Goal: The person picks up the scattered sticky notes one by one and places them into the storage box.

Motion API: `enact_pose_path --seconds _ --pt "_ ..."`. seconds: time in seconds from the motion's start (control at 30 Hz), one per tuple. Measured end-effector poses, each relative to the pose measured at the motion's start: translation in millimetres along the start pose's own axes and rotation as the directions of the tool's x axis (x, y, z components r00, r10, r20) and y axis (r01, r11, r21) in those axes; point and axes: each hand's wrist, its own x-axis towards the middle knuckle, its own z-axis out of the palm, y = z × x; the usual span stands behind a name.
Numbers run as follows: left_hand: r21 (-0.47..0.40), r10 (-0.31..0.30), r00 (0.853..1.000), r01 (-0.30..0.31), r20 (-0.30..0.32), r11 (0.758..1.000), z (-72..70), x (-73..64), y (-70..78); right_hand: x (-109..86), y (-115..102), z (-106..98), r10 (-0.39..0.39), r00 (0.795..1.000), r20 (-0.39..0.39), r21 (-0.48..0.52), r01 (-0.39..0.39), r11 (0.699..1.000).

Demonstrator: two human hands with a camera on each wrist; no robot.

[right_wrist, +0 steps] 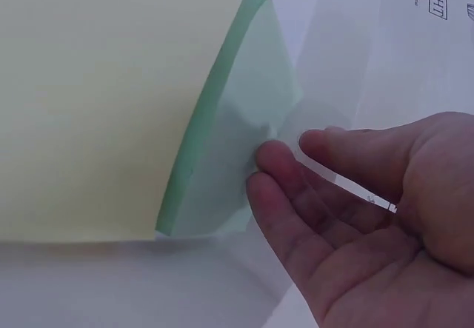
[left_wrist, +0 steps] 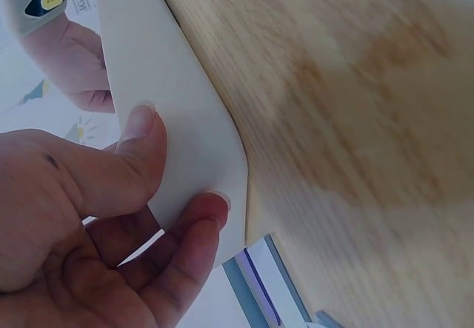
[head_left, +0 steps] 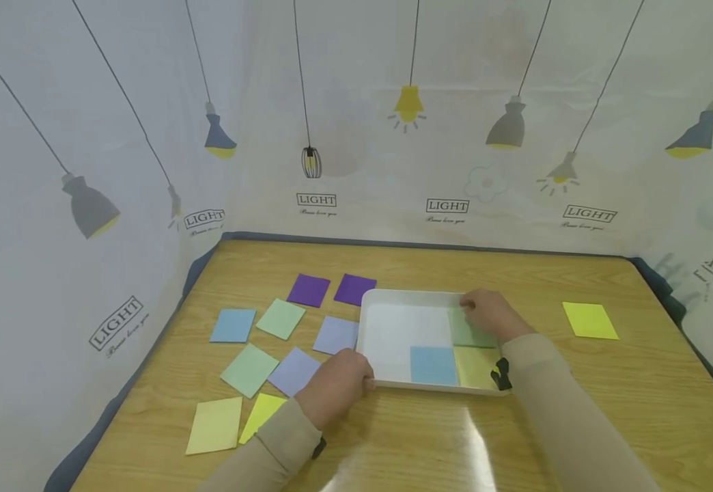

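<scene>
Gripping the white tray [head_left: 393, 328] at its near-left corner, the left hand [head_left: 334, 383] bends its fingers, thumb flat against the outer wall. The right hand [head_left: 494, 314] is at the far-right corner, fingers bent, a narrow gap between thumb and index finger, fingertips beside the green pad [head_left: 473, 333]; whether it pinches the rim or the pad cannot be told. Of the two hands, only the left shows a definite hold.

The tray sits on the wooden desk [head_left: 608, 410]. Inside it, the green pad occupies the far-right corner, a pale yellow pad [head_left: 474, 367] lies nearer, and a light blue pad [head_left: 433, 365] lies left of the yellow.

Left of the tray, loose squares lie on the desk, among them two purple pads [head_left: 309, 290] at the far side. One bright yellow pad [head_left: 591, 320] lies alone, well apart to the tray's right.
</scene>
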Motion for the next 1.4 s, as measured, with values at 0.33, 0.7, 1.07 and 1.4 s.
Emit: enact_pose_path --seconds 0.33,0.7,1.07,1.4 --pt "0.008 -0.02 1.0 0.02 0.014 1.0 -0.5 -1.2 -0.7 -9.2 -6.5 -8.3 -0.045 0.999 -0.01 0.02 0.045 0.999" --pt "0.025 -0.008 1.0 0.007 0.002 1.0 -1.2 1.5 -1.6 -19.2 -2.0 -22.4 -0.097 0.986 -0.133 0.024 0.101 0.995" --pt "0.014 0.002 1.0 -0.002 0.012 1.0 -3.2 3.2 1.6 -38.1 26.1 -41.8 0.035 0.972 -0.231 0.092 -0.014 0.996" --pt "0.027 0.022 1.0 -0.022 0.005 0.999 -2.0 2.0 1.8 -47.9 80.0 -37.0 0.163 0.954 -0.251 0.115 -0.138 0.984"
